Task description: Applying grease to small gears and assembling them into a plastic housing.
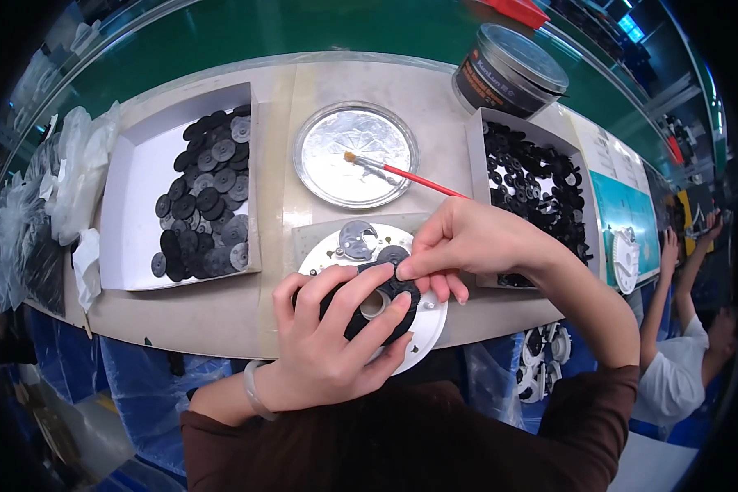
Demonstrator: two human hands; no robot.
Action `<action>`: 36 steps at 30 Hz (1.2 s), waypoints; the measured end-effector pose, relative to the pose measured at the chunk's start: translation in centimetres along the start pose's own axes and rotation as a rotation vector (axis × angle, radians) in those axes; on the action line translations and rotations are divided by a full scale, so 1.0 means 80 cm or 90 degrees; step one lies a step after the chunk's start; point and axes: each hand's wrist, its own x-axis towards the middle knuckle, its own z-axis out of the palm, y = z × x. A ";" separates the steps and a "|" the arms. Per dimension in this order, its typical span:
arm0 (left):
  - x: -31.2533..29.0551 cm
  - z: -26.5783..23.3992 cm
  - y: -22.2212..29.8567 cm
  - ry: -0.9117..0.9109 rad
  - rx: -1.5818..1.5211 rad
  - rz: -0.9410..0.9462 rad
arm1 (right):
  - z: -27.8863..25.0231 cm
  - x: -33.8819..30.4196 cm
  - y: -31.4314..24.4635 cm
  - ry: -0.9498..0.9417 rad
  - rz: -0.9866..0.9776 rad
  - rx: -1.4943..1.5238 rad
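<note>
A round white base plate [430,325] lies at the table's near edge, with a large black gear [399,330] on it. My left hand [324,344] spreads its fingers over this gear and holds it against the plate. Thumb and fingers of my right hand [480,238] are pinched together at the plate's upper right, beside a small dark gear [393,254]; whatever lies in the pinch is hidden by the fingers. A grey round part [355,240] sits on the plate's far side.
A box [131,205] of black and grey gears stands left, another box [477,148] of small black parts right. Between them, a red-handled brush [418,177] rests across a shallow metal lid [307,184]. Behind is a dark tin [500,78]. A co-worker [672,377] is far right.
</note>
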 end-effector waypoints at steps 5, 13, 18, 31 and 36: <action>-0.001 -0.001 0.000 0.000 0.004 0.007 | 0.001 -0.014 -0.004 0.041 0.026 -0.085; 0.003 -0.008 0.000 -0.109 0.033 0.065 | -0.034 -0.085 0.075 0.693 -0.226 -0.821; 0.004 -0.008 0.001 -0.092 0.051 0.050 | -0.028 -0.104 0.050 0.616 0.058 -0.488; 0.005 -0.009 -0.001 -0.090 0.034 0.052 | -0.023 -0.031 -0.031 0.698 -0.616 -0.318; 0.004 -0.008 -0.003 -0.090 0.037 0.040 | -0.012 0.037 -0.018 0.620 -0.619 -0.481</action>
